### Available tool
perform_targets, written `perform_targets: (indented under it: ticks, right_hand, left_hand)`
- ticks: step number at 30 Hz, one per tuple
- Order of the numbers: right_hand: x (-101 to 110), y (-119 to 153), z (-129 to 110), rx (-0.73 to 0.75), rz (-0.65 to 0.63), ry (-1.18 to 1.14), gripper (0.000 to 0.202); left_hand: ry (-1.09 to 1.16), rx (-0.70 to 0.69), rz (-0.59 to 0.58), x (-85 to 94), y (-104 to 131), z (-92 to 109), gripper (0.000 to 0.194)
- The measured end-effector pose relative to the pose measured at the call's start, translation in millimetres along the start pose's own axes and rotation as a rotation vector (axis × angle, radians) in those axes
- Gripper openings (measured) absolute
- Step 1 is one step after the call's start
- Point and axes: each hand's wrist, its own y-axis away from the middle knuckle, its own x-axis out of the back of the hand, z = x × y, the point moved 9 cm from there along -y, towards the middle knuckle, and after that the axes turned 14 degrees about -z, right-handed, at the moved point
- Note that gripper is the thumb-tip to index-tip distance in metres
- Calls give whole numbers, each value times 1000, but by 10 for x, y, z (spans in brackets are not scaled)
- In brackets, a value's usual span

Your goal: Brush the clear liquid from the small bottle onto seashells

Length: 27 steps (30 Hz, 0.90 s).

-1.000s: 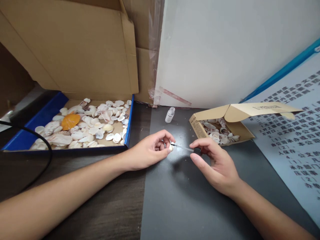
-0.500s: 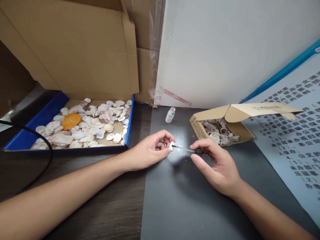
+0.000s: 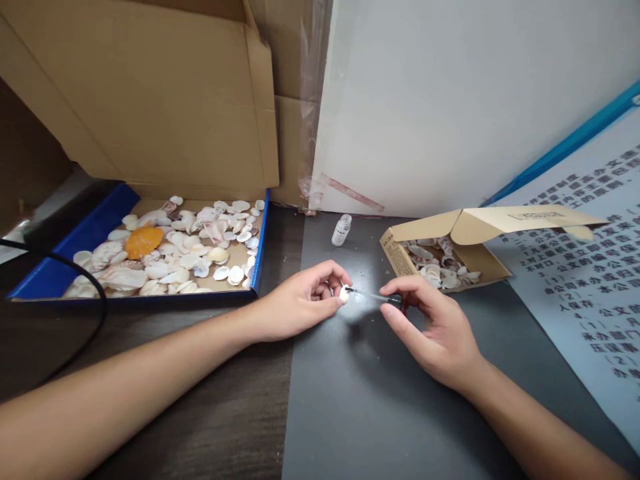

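Brush [image 3: 371,295] has shifted slightly: gripped by the right hand [image 3: 439,332] right of the shell [image 3: 345,295] the left hand [image 3: 300,307] pinches, tip seemingly touching.

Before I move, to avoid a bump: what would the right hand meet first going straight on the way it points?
Likely the small shell in the left hand: the brush in the right hand points at it, though contact is unclear.

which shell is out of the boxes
The small whitish shell pinched in the left hand; the other visible shells lie in the blue-sided box or the small brown box.
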Motion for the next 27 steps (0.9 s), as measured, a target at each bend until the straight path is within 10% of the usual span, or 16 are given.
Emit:
perform_targets:
  ticks: [27]
  right_hand:
    - [-14, 10, -7, 34, -12, -28, 15]
  left_hand:
    - [3, -7, -3, 2, -11, -7, 18]
